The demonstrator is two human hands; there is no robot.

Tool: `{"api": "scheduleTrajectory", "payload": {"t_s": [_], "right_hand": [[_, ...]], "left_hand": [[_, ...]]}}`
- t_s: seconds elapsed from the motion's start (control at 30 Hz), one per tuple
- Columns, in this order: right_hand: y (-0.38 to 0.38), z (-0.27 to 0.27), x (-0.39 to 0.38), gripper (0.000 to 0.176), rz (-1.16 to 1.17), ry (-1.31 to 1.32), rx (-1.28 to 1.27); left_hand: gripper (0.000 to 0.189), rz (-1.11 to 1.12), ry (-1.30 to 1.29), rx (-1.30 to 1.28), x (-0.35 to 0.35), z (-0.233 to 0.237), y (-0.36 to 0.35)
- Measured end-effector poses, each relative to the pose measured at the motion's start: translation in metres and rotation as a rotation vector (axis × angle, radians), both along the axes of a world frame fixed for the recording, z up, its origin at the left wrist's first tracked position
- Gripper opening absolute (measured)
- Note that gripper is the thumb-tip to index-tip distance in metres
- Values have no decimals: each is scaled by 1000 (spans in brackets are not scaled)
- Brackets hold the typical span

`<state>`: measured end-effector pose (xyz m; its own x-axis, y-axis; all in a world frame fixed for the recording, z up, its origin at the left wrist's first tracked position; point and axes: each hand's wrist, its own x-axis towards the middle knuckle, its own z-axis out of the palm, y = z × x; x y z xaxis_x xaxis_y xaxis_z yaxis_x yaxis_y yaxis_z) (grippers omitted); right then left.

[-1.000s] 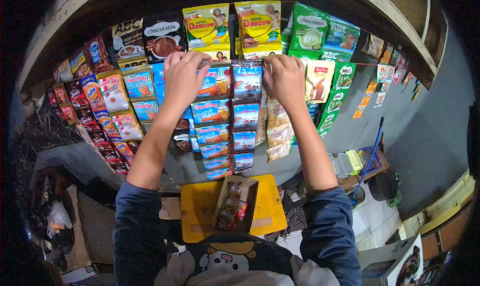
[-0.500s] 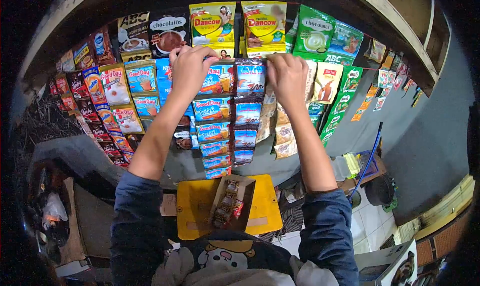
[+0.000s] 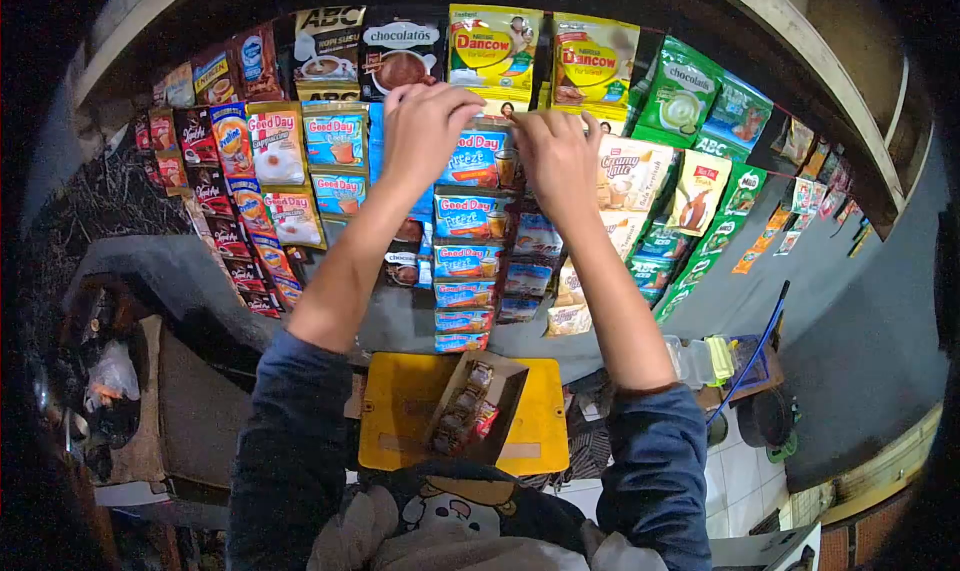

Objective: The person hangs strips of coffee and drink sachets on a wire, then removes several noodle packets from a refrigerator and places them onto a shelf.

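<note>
My left hand [image 3: 425, 131] is raised at the top edge of a long strip of blue Good Day Freeze sachets [image 3: 466, 263], its fingers bent and pressed together. At the strip's upper right corner is my right hand [image 3: 556, 151], also closed, with its fingertips on the top edge. What the fingertips pinch is mostly hidden; the strip's top lies between both hands. Yellow Dancow packs [image 3: 494, 49] hang just above. Behind and right of the strip hangs a darker blue sachet strip [image 3: 533, 251], and a cream Creamy Latte strip [image 3: 625, 186] is beside my right forearm.
More sachet strips, such as red and white Good Day packs [image 3: 277, 151] and green Milo ones [image 3: 740, 196], hang along the wall. Below, a cardboard box [image 3: 505, 391] with sachets rests on a yellow surface [image 3: 390, 411]. A blue stick [image 3: 752, 356] leans at the right.
The view has shifted, so the display appears further right. My hands are closer together, and my right hand has moved from the darker blue strip to the Good Day Freeze strip's right corner.
</note>
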<state>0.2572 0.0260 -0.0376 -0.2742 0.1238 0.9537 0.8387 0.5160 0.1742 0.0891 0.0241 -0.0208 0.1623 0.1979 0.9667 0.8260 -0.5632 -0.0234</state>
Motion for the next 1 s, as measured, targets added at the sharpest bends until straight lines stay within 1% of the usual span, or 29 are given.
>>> {"api": "scheduleTrajectory", "payload": {"t_s": [0.03,0.1,0.13,0.17,0.2,0.23,0.3,0.53,0.6,0.63,0.7,0.73,0.8,0.83,0.87,0.9,0.93,0.97,1.0], "right_hand": [[5,1,-4,14,33,-1,0],[14,7,-6,12,29,-5,21],[16,8,-5,11,65,-14,-18],[19,8,-3,10,100,-25,-59],[20,9,-4,9,147,1,-52],[20,8,-3,9,142,0,-59],[20,8,-6,9,91,13,-59],[11,2,-6,10,85,26,-18],[0,-5,1,17,86,165,-22],[-6,-10,7,17,81,166,-17],[-15,-21,22,19,48,353,-30],[-15,-25,29,19,45,353,-25],[-14,-33,39,20,-8,408,-118],[-16,-32,40,20,-15,412,-115],[-18,-31,41,21,-75,363,-78],[-19,-29,43,22,-137,312,-41],[-16,-28,45,26,-150,299,-1],[-14,-26,48,26,-163,302,2],[-14,-23,51,27,-188,245,-4]], "left_hand": [[10,2,5,2,-8,-1,-1],[10,-17,-79,-27,-24,-3,-4],[11,-22,-82,-78,-30,-4,-5],[11,-31,-78,-85,-34,-6,-5],[12,-2,2,-68,-38,-6,-7],[13,28,80,-50,-40,-6,-9],[17,34,87,-82,-42,-6,-10],[19,45,107,-119,-43,-6,-12],[19,26,86,-59,-42,-9,-16],[19,21,88,-54,-39,-13,-20],[20,10,-48,-33,-31,-24,-31],[21,3,-60,-33,-24,-31,-36],[21,-96,-83,-56,-11,-45,-42],[22,-145,-83,-85,-4,-51,-43],[22,-155,-79,-84,5,-56,-44],[23,-277,-82,-177,15,-60,-44],[25,-400,-85,-271,25,-64,-42],[37,-412,-88,-307,34,-69,-38],[44,-468,-122,-354,44,-72,-35]]}}
